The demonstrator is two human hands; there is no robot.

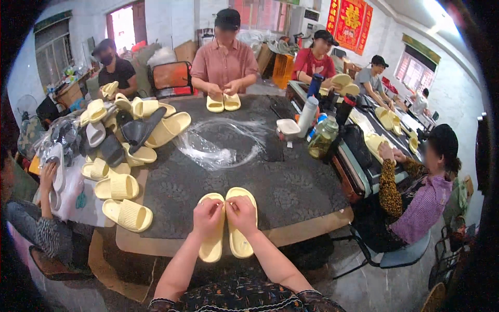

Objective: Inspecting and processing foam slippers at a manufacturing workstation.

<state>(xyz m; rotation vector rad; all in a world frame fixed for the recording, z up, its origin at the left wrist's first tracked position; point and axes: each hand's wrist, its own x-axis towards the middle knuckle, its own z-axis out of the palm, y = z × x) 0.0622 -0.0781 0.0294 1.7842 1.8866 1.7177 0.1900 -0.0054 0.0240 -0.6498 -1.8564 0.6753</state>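
A pair of pale yellow slippers lies side by side at the near table edge, heels toward me: the left slipper (210,248) and the right slipper (240,245). My left hand (207,217) is closed over the front part of the left one, thumb and fingers pinched by its inner edge. Over the right one, my right hand (242,213) is pinched the same way, its fingertips close to the left hand's. Whatever is between the fingertips is too small to make out. The hands hide most of both straps.
On the left is a heap of yellow, black and grey slippers (122,185). Clear plastic wrap (221,151) lies mid-table. A white tub (288,128), bottles (307,115) and a jar (323,138) stand at right. Co-workers surround the tables; one opposite handles another yellow pair (223,103).
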